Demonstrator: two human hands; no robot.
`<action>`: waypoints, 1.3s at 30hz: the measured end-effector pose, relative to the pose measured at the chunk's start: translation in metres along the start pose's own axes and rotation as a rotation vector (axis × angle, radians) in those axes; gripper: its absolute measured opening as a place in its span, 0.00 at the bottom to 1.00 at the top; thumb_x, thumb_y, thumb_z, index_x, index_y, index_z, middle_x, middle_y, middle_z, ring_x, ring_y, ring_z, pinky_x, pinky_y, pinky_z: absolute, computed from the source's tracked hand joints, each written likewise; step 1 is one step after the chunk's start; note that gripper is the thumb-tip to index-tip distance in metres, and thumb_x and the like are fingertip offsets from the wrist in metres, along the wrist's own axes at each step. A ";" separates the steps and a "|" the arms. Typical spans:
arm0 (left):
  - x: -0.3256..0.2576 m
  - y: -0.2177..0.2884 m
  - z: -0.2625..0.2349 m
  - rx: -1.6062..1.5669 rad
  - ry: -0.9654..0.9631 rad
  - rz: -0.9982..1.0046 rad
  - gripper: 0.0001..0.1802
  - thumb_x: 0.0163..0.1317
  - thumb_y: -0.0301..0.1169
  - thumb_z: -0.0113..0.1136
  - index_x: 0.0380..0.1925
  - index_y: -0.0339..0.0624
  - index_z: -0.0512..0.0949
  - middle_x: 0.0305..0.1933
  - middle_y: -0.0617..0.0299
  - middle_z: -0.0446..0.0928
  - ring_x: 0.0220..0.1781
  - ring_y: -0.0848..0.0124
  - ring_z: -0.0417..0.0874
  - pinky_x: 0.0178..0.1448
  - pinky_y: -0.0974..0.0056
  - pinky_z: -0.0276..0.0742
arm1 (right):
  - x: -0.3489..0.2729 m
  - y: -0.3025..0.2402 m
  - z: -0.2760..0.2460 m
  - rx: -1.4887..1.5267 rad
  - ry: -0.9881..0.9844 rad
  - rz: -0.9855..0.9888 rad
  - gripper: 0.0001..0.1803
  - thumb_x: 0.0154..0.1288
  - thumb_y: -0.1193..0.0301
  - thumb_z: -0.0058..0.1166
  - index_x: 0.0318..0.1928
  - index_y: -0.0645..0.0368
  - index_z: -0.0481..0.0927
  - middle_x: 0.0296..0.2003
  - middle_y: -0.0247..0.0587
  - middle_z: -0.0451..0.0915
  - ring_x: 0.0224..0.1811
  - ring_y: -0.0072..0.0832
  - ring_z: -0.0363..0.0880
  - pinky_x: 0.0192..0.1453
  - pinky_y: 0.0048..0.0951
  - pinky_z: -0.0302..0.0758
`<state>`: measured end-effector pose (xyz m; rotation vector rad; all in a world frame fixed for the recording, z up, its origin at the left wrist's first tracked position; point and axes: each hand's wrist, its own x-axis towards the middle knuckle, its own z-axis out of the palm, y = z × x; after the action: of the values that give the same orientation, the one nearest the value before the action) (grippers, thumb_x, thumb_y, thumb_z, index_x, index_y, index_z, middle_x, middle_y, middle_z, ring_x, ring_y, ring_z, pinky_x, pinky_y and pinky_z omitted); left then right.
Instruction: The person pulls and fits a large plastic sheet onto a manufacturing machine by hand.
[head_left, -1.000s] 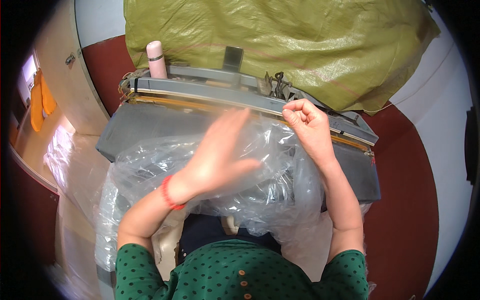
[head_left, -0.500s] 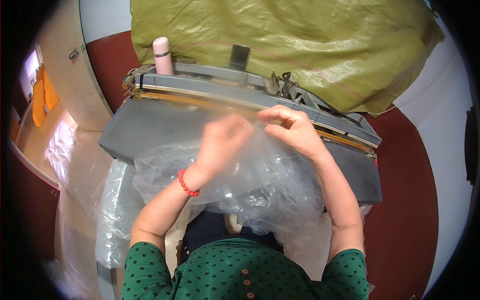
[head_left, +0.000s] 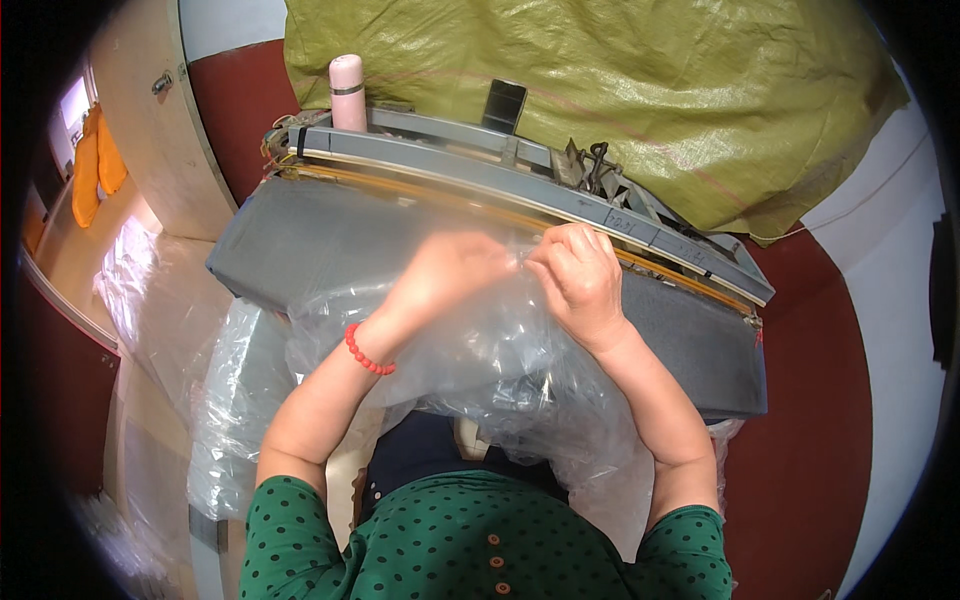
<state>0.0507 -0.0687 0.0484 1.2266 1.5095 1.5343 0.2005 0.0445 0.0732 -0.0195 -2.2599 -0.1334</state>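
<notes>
A crumpled sheet of clear plastic film (head_left: 480,345) drapes over the dark grey padded bench top (head_left: 320,235) and hangs down over my lap. My right hand (head_left: 582,280) pinches the film's upper edge between closed fingertips, just in front of the long grey metal bar (head_left: 430,172). Close on its left, my left hand (head_left: 450,270) is at the same edge; motion smears its fingers, so its grip cannot be made out. A red bead bracelet (head_left: 368,350) circles my left wrist. Along the foot of the bar runs an orange-yellow strip (head_left: 395,190).
Behind the bar stand a pink flask (head_left: 347,95), a dark phone-like slab (head_left: 504,106) and black metal clamps or tools (head_left: 597,170). A yellow-green tarp (head_left: 640,90) covers the back. More plastic film (head_left: 235,410) hangs at the left, near a door (head_left: 140,110).
My right hand's fingers have closed together on the film, and the hand is slightly lower. The left hand stays blurred, now nearer the right fingertips. The whole view has shifted a little.
</notes>
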 end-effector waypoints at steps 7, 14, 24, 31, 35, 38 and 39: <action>-0.004 -0.008 -0.001 -0.033 -0.109 -0.037 0.08 0.56 0.30 0.59 0.31 0.36 0.77 0.28 0.70 0.75 0.29 0.86 0.69 0.33 0.79 0.65 | 0.002 -0.007 -0.003 0.189 -0.073 0.141 0.09 0.43 0.71 0.60 0.26 0.58 0.74 0.30 0.35 0.72 0.38 0.33 0.71 0.42 0.32 0.64; -0.005 -0.001 0.000 0.094 -0.103 0.053 0.07 0.56 0.30 0.58 0.26 0.38 0.77 0.19 0.75 0.70 0.23 0.87 0.63 0.24 0.76 0.60 | 0.005 0.000 -0.001 0.077 -0.131 -0.082 0.11 0.40 0.67 0.62 0.24 0.57 0.74 0.31 0.34 0.71 0.40 0.31 0.70 0.45 0.34 0.63; -0.012 -0.011 0.002 0.865 0.256 0.541 0.04 0.48 0.28 0.59 0.21 0.41 0.74 0.14 0.55 0.70 0.15 0.61 0.73 0.20 0.63 0.65 | 0.004 0.004 0.002 0.484 -0.340 0.202 0.07 0.47 0.72 0.59 0.24 0.58 0.74 0.30 0.36 0.70 0.37 0.31 0.70 0.45 0.30 0.64; -0.010 -0.015 0.005 0.816 0.337 0.517 0.05 0.47 0.27 0.58 0.18 0.41 0.73 0.16 0.54 0.72 0.19 0.55 0.74 0.21 0.59 0.67 | 0.000 0.000 0.006 1.069 -0.384 0.580 0.04 0.54 0.76 0.53 0.26 0.61 0.73 0.33 0.31 0.69 0.38 0.20 0.67 0.45 0.21 0.64; -0.011 -0.011 0.010 0.732 0.356 0.476 0.06 0.47 0.28 0.59 0.18 0.40 0.73 0.14 0.54 0.70 0.17 0.57 0.73 0.20 0.61 0.65 | 0.000 -0.002 0.010 1.086 -0.344 0.599 0.07 0.56 0.70 0.56 0.28 0.61 0.76 0.35 0.31 0.71 0.38 0.19 0.68 0.44 0.21 0.65; -0.012 -0.011 0.013 0.561 0.341 0.419 0.06 0.47 0.28 0.59 0.18 0.40 0.73 0.13 0.54 0.69 0.15 0.58 0.72 0.20 0.63 0.64 | -0.005 0.007 0.014 1.003 -0.257 0.668 0.06 0.55 0.70 0.57 0.30 0.61 0.78 0.36 0.32 0.73 0.39 0.19 0.70 0.44 0.20 0.65; -0.012 -0.011 0.012 0.563 0.342 0.418 0.06 0.47 0.28 0.59 0.18 0.40 0.73 0.13 0.54 0.69 0.15 0.58 0.72 0.20 0.63 0.64 | -0.002 0.006 0.014 1.006 -0.257 0.667 0.06 0.55 0.70 0.57 0.30 0.61 0.78 0.36 0.32 0.73 0.39 0.19 0.70 0.44 0.20 0.65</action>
<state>0.0645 -0.0738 0.0339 1.7503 2.1064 1.7049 0.1918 0.0515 0.0635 -0.2575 -2.1994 1.4005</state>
